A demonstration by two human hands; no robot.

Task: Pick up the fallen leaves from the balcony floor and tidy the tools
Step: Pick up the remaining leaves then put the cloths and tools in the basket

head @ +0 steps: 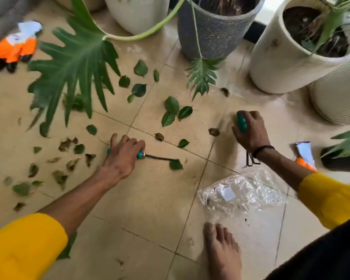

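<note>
While gripped, tools [158, 157] in hands [122, 156].

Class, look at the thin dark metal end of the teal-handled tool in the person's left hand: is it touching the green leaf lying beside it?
Touching. In the head view the dark metal end of the teal-handled tool reaches the upper edge of the green leaf with no floor showing between them.

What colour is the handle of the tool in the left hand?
Teal handle, in the left hand; head view.
</note>
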